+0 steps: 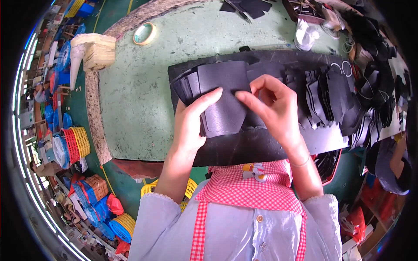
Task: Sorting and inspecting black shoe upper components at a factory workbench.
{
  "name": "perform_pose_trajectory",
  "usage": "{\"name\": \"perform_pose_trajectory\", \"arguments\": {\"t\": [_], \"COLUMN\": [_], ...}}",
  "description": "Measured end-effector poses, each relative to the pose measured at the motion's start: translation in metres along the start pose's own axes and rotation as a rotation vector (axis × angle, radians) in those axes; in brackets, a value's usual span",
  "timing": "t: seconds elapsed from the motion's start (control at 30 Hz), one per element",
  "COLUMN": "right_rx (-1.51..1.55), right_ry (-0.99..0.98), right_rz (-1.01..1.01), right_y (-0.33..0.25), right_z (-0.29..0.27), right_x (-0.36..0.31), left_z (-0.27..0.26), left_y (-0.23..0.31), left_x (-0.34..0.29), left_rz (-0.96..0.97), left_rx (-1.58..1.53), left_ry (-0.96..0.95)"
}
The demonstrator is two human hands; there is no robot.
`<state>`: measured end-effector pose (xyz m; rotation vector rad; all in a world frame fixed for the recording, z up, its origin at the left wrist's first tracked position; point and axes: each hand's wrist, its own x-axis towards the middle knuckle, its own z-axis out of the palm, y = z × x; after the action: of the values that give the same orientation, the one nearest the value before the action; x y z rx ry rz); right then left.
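Observation:
My left hand (190, 122) grips a fanned stack of black leather-like pieces (188, 85), its thumb pressed on the topmost one. That top black piece (224, 114) is smooth, with a straight upper edge and a slanted lower right corner. My right hand (276, 106) is at its right edge, the thumb tip over the surface and the forefinger bent at the rim, pinching there; the other fingers are curled and partly hidden. Both hands are above a black mat (244, 148) on the green worktable (135, 104).
Several bundles of black cut pieces (324, 98) lie to the right. A tape roll (144, 33) and a wooden block with a pale cone (99, 52) are at the far left. A white cup (306, 37) and a tray of small tools (305, 11) stand at the back right. Below the table is a yellow basket (190, 188).

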<state>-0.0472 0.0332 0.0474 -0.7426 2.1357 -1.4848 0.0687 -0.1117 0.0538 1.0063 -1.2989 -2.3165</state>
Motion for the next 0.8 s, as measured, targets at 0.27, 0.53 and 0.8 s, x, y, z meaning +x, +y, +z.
{"name": "perform_pose_trajectory", "arguments": {"t": [0.27, 0.53, 0.8], "right_rx": [0.417, 0.297, 0.195], "right_ry": [-0.069, -0.057, -0.021], "right_rz": [0.113, 0.141, -0.002], "right_y": [0.034, 0.039, 0.006], "right_z": [-0.005, -0.024, -0.009], "right_x": [0.000, -0.003, -0.010], "left_z": [-0.022, -0.015, -0.002], "left_y": [-0.005, -0.005, -0.010], "left_x": [0.008, 0.015, 0.008], "left_rz": [-0.038, 0.101, 0.133], "left_rx": [-0.108, 0.002, -0.045], "left_ry": [0.037, 0.097, -0.147]}}
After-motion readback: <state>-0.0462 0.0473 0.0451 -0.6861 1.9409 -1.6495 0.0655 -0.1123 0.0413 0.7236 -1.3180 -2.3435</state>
